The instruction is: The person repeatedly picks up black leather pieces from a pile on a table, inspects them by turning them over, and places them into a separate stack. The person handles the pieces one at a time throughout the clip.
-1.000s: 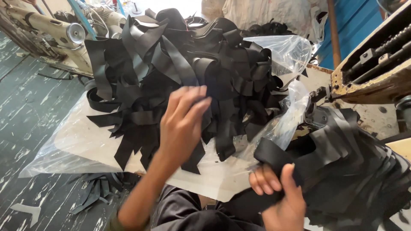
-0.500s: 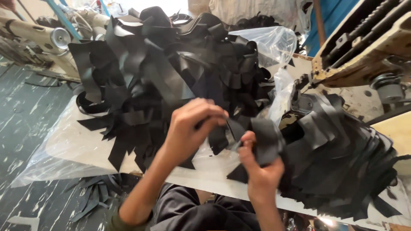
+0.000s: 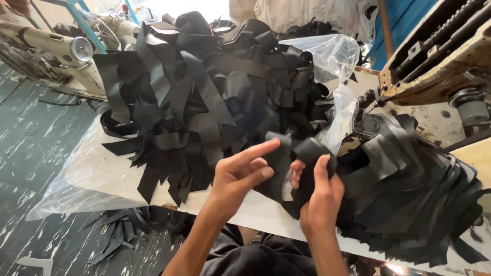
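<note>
A big heap of black leather strips (image 3: pixel 204 92) lies on a clear plastic sheet (image 3: pixel 87 174) over a table. My left hand (image 3: pixel 240 176) and my right hand (image 3: pixel 319 197) both grip one black leather piece (image 3: pixel 286 174) between them, just in front of the heap. The left index finger points out along the piece's top edge. To the right sits a stacked pile of cut black leather pieces (image 3: pixel 414 194), touching the back of my right hand.
A sewing machine (image 3: pixel 450 56) stands at the right on the table. Another machine (image 3: pixel 56 48) is at the far left. Black offcuts (image 3: pixel 128 230) lie on the painted floor below the table edge. A clear plastic bag (image 3: pixel 332 51) rises behind the heap.
My left hand left the heap and came toward my right hand. Both hands now hold one black piece together in front of me, a little lower and nearer than before.
</note>
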